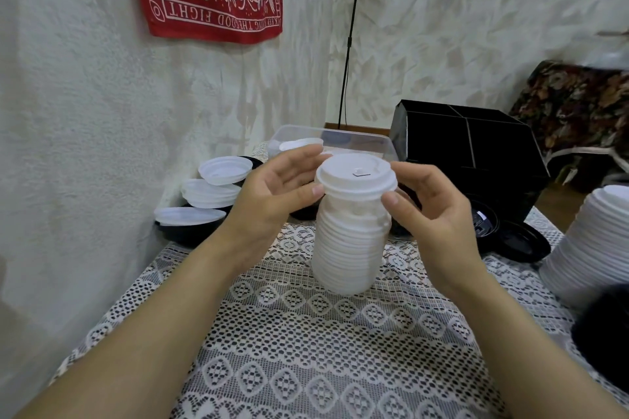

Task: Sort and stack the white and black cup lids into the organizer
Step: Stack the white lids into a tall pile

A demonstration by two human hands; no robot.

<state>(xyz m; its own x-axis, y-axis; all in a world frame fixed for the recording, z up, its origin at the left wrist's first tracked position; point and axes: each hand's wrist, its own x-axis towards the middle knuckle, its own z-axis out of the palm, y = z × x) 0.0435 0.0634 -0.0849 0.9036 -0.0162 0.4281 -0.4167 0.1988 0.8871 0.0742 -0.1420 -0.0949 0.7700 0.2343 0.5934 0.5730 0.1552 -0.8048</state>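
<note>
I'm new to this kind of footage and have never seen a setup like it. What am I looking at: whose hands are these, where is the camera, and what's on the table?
There is no machine here. A person works with bare hands, and the single picture comes from a wide-angle camera worn on their head, looking forward and down. The left hand and right hand grip the top of a tall stack of white lids, whose foot seems to rest on the lace tablecloth. Behind it sits the black organizer, divided into compartments, beside a clear plastic tub. Loose white and black lids lie at the left, black lids at the right, and a second white stack at the right edge.
</note>
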